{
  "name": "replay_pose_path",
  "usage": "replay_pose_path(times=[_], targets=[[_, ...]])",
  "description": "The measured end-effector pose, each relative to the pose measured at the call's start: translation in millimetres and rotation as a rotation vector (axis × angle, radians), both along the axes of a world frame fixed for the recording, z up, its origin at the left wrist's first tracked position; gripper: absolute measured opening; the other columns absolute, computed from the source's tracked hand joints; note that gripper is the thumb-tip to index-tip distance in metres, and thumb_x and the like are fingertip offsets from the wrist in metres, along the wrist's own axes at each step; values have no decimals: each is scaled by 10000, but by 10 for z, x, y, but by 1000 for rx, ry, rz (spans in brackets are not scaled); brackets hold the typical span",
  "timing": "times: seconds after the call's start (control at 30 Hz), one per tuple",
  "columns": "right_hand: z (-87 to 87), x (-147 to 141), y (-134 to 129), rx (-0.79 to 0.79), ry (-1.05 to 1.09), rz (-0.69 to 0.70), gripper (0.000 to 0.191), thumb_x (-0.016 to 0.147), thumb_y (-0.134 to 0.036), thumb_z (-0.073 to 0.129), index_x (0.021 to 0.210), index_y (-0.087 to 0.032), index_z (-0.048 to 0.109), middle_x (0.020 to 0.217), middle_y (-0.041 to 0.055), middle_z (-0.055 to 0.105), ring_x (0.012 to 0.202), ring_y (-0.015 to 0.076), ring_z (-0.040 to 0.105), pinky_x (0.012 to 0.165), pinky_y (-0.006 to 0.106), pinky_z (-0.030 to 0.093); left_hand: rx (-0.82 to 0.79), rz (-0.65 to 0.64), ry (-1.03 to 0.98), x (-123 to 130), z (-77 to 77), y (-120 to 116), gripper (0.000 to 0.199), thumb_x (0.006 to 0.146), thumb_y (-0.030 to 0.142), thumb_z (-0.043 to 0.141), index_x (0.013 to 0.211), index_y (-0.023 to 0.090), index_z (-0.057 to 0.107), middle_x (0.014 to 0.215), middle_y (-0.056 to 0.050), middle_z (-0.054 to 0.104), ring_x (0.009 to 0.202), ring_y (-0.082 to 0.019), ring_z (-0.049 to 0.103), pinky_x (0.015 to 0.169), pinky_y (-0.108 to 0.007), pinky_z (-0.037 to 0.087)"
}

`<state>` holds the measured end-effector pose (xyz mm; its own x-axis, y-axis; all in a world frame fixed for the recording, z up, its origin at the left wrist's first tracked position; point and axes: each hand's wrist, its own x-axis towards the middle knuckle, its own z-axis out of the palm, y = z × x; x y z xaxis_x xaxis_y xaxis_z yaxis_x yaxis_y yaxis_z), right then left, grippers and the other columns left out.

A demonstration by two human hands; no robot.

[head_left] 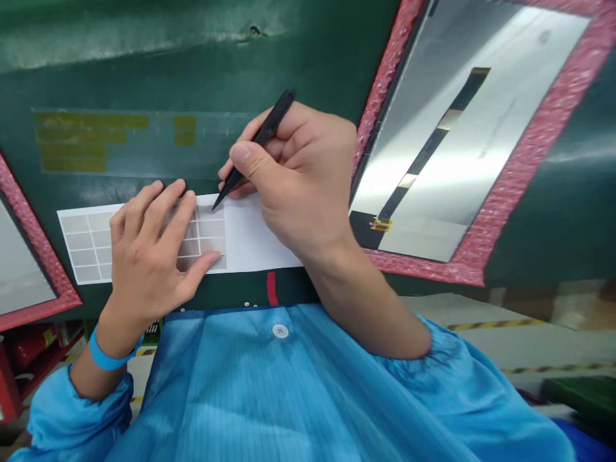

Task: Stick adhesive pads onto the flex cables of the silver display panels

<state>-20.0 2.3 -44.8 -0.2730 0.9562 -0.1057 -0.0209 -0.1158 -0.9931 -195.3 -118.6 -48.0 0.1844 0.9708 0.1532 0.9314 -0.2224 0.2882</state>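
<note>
My right hand (303, 173) grips black tweezers (269, 125), their tip pointing down at a grey sticker near the upper right of the grid. Under both hands lies a white sheet (250, 234) with rows of grey rectangular stickers (81, 240). My left hand (149, 247) rests on this sheet with its fingers spread, covering part of the grid. The tweezers' tip touches or hovers just above the sheet; I cannot tell which. A blue band (108, 353) circles my left wrist.
A clear strip with yellow tape pieces (72, 138) lies beyond the sheet. To the right, a silver display panel (433, 160) with a black flex cable (437, 138) rests on pink bubble wrap (524, 160). Another wrapped panel (22, 256) is at left on the green mat (312, 51).
</note>
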Motion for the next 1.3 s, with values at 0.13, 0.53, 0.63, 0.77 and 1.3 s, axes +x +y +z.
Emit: replay_pose_path(times=[0.13, 0.53, 0.63, 0.77, 1.3], targets=[[110, 279, 31, -10, 126, -103, 364, 920, -548, 845, 856, -256, 638, 751, -21, 750, 610, 151, 707, 516, 254, 584, 9, -3, -36, -52, 41, 28, 750, 952, 557, 757, 1586, 234, 520, 1602, -150, 584, 1506, -418, 517, 1207, -614, 434], [217, 1800, 163, 14, -168, -382, 185, 891, -286, 871, 766, -190, 773, 692, 54, 778, 510, 175, 720, 391, 221, 555, 153, -85, -276, 1207, 296, 452, 301, 948, 169, 731, 1248, 173, 749, 1228, -155, 761, 1126, -357, 720, 944, -547, 603], [147, 1748, 163, -20, -188, -357, 170, 899, -250, 869, 769, -206, 769, 719, 40, 791, 563, 182, 757, 405, 204, 573, 128, -97, -322, 1539, 144, 567, 261, 982, 155, 694, 1237, 150, 747, 1178, -161, 747, 1097, -327, 693, 913, -510, 602], [153, 1727, 193, -79, -231, -352, 181, 914, -113, 815, 776, -221, 766, 717, -4, 785, 556, 159, 740, 433, 212, 595, 108, -111, -272, 1619, 56, 613, 291, 966, 146, 720, 1256, 156, 744, 1205, -170, 720, 1098, -325, 673, 892, -507, 584], [241, 1701, 234, -119, -350, -350, 220, 814, -466, 937, 749, -348, 764, 760, 50, 784, 586, 273, 700, 453, 439, 580, 80, -144, -263, 1605, 93, 630, 322, 904, 120, 800, 1225, 131, 775, 1229, -208, 704, 1109, -364, 672, 953, -573, 540]])
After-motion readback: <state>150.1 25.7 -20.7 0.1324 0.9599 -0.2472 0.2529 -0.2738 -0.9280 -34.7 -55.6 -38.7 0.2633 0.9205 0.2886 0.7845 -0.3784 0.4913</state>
